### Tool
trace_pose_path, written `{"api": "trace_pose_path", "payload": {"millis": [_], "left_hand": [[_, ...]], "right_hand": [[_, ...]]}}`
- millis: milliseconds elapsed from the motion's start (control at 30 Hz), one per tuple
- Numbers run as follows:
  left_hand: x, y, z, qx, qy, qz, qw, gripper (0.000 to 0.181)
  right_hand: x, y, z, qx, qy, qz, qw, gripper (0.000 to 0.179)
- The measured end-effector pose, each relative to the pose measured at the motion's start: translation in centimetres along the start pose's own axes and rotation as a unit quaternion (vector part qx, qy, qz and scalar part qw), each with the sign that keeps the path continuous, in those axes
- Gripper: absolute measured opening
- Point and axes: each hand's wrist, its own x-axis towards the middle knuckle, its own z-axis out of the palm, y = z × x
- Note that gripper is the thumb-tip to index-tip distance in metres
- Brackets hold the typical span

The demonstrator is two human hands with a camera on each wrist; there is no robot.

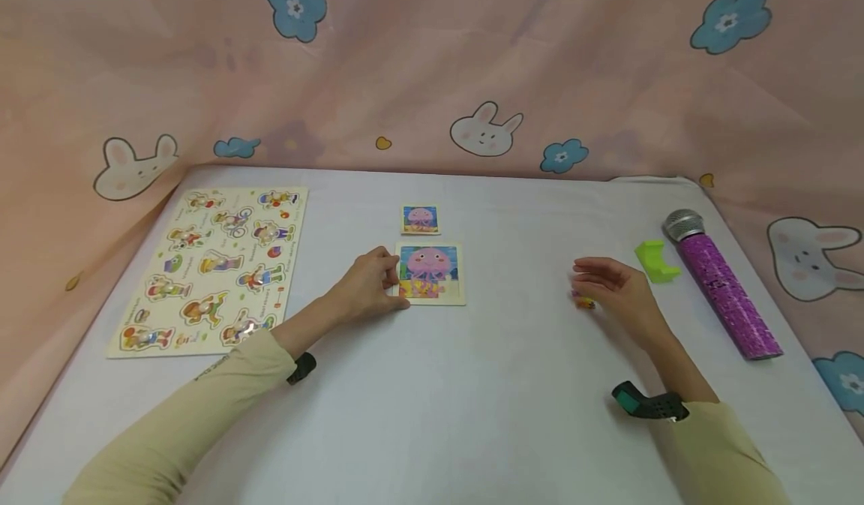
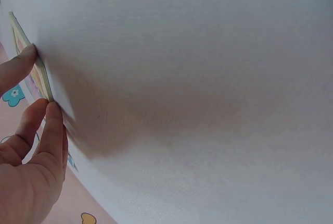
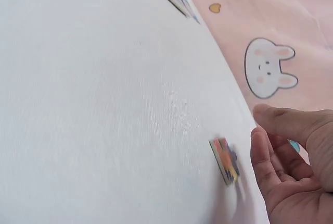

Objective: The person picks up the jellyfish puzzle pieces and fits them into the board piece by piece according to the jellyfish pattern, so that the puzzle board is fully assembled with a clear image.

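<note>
A small square jigsaw puzzle (image 1: 430, 269) with a pink jellyfish picture lies in its pale tray, with bare tray showing at its lower right. My left hand (image 1: 369, 284) holds the tray at its left side, thumb at the near corner and fingers along the edge. In the left wrist view, the thumb and fingertips sit on the rim of the tray (image 2: 43, 78). Over on the right, my right hand (image 1: 621, 295) hovers with loosely bent fingers and nothing between them. Small colourful puzzle pieces (image 3: 225, 161) lie on the white cloth just beside its fingertips.
Behind the tray is a smaller jellyfish picture card (image 1: 421, 219). A large board of cartoon figures (image 1: 209, 269) lies to the left. At the right are a bright green plastic piece (image 1: 656, 261) and a purple glittery microphone (image 1: 732, 295). A pink patterned curtain (image 1: 405, 62) borders the table.
</note>
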Motion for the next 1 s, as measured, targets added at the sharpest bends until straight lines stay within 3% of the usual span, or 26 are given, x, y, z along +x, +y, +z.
{"api": "trace_pose_path", "payload": {"millis": [167, 300, 433, 567, 700, 1000], "left_hand": [[-0.1, 0.0, -0.1, -0.003, -0.003, -0.007, 1.0, 0.033], [-0.1, 0.0, -0.1, -0.002, -0.004, -0.01, 0.9999, 0.033], [-0.2, 0.0, -0.1, -0.002, -0.003, -0.01, 0.9999, 0.033], [-0.2, 0.0, 0.0, -0.006, -0.002, -0.01, 0.9999, 0.034], [-0.1, 0.0, 0.1, -0.009, -0.003, -0.011, 0.9999, 0.034], [0.0, 0.1, 0.2, -0.011, 0.001, -0.008, 0.9999, 0.034]], "right_hand": [[-0.7, 1.0, -2.3, -0.086, -0.023, -0.024, 0.9958, 0.039], [-0.7, 1.3, -3.2, -0.144, -0.067, -0.012, 0.9872, 0.04], [-0.4, 1.5, -3.5, -0.18, -0.093, -0.006, 0.9793, 0.038], [-0.2, 1.5, -3.4, -0.198, -0.088, -0.022, 0.9759, 0.035], [-0.2, 1.2, -3.1, -0.183, -0.08, -0.026, 0.9795, 0.035], [0.0, 0.0, -0.9, -0.08, -0.076, 0.006, 0.9939, 0.04]]}}
